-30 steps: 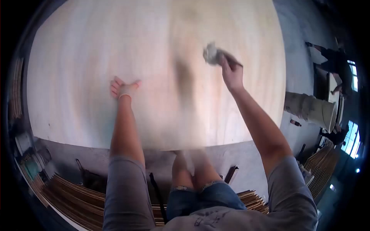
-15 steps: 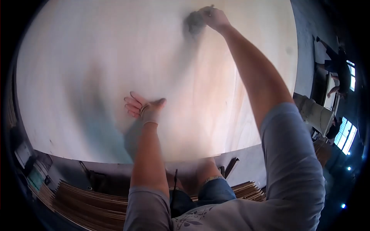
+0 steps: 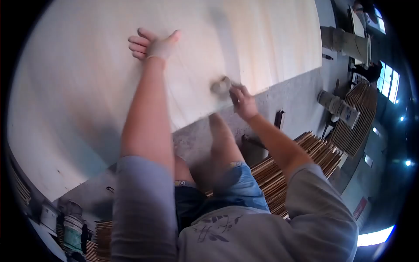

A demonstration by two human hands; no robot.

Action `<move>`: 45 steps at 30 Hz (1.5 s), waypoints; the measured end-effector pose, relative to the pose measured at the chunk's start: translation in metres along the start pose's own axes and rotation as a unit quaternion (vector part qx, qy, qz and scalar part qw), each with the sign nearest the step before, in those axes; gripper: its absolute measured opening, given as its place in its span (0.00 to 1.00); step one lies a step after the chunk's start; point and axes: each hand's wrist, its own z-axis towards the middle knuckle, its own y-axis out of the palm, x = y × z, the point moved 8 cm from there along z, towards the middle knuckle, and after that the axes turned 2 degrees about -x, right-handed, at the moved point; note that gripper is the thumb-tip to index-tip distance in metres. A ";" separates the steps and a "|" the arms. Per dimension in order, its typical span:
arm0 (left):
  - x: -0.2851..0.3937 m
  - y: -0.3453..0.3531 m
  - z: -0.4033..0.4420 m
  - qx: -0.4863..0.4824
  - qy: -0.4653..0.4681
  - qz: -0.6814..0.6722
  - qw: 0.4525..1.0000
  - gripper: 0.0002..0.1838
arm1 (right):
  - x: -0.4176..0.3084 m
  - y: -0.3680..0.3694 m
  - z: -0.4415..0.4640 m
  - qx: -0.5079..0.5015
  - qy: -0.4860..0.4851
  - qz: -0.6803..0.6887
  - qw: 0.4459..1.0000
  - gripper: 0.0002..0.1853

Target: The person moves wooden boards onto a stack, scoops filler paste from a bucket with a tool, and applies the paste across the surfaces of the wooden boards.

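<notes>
Tool (image 3: 221, 86) juts leftward from the right-hand grip (image 3: 244, 104).

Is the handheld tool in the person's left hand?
No, the blurred tool is in the right hand's grip, while the left hand appears empty.

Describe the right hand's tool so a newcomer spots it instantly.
Start with the large pale board and find its near edge. There, the right hand grips the tool. Its small, blurred greyish end, darker than the board around it, sets it apart.

A workshop, by the stacked boards (image 3: 357, 114) (and buckets (image 3: 72, 231)).
</notes>
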 end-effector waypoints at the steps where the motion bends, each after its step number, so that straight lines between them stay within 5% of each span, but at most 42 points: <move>1: -0.013 -0.006 -0.002 0.005 0.094 0.014 0.995 0.62 | 0.001 0.012 -0.024 0.005 0.032 -0.011 0.999 0.23; 3: -0.042 -0.031 -0.030 -0.008 0.227 0.000 0.974 0.49 | -0.004 0.029 -0.055 0.016 0.090 -0.001 0.996 0.24; 7: -0.166 -0.064 -0.132 -0.008 0.255 0.068 0.965 0.37 | 0.001 0.018 -0.073 0.026 0.091 0.033 0.995 0.18; 10: -0.248 -0.099 -0.237 -0.070 0.095 0.017 0.993 0.34 | 0.026 -0.030 -0.063 0.155 0.129 0.074 0.977 0.12; 12: -0.332 -0.089 -0.277 -0.058 -0.024 -0.085 0.994 0.30 | 0.064 0.027 -0.060 0.121 0.253 0.170 0.945 0.13; 13: -0.354 -0.081 -0.299 -0.052 -0.036 -0.082 0.995 0.29 | 0.035 0.042 -0.054 0.106 0.221 0.131 0.961 0.15; 16: -0.341 -0.039 -0.355 -0.044 -0.087 -0.108 0.989 0.29 | -0.058 0.042 -0.052 0.023 0.127 0.104 0.986 0.19; 19: -0.256 0.000 -0.376 -0.114 -0.076 -0.198 0.971 0.26 | -0.043 0.049 -0.052 -0.027 0.141 0.280 0.949 0.19; 22: -0.217 0.024 -0.378 -0.157 0.015 -0.180 0.971 0.25 | 0.019 0.057 -0.079 0.014 0.244 0.654 0.716 0.19; 24: -0.200 0.026 -0.388 -0.164 0.003 -0.190 0.968 0.24 | 0.075 0.009 -0.107 0.032 0.379 0.611 0.694 0.20; 25: -0.215 0.035 -0.391 -0.156 -0.049 -0.281 0.946 0.23 | 0.113 0.013 -0.112 0.110 0.362 0.706 0.599 0.23; 27: -0.230 0.047 -0.391 -0.175 -0.069 -0.260 0.947 0.22 | 0.194 -0.002 -0.109 0.177 0.392 0.718 0.548 0.22; 30: -0.256 0.054 -0.397 -0.188 -0.150 -0.272 0.932 0.22 | 0.337 -0.032 -0.069 0.329 0.346 0.625 0.617 0.18; 32: -0.268 0.061 -0.397 -0.170 -0.255 -0.337 0.890 0.22 | 0.347 -0.080 -0.036 0.310 0.298 0.530 0.732 0.14; 34: -0.259 0.048 -0.398 -0.171 -0.211 -0.331 0.904 0.23 | 0.332 -0.092 -0.014 0.265 0.297 0.378 0.836 0.14; 36: -0.262 0.038 -0.396 -0.184 -0.189 -0.341 0.902 0.24 | 0.255 -0.104 -0.021 0.184 0.369 0.031 0.911 0.23; 37: -0.269 0.035 -0.395 -0.196 -0.191 -0.350 0.896 0.25 | 0.240 -0.078 -0.026 0.200 0.343 0.052 0.916 0.28; 41: -0.310 0.007 -0.377 -0.230 -0.132 -0.351 0.898 0.27 | 0.060 0.003 -0.053 0.216 0.261 0.061 0.939 0.09; 45: -0.388 -0.048 -0.348 -0.205 -0.097 -0.379 0.897 0.25 | -0.143 0.095 -0.080 0.193 0.171 0.061 0.964 0.22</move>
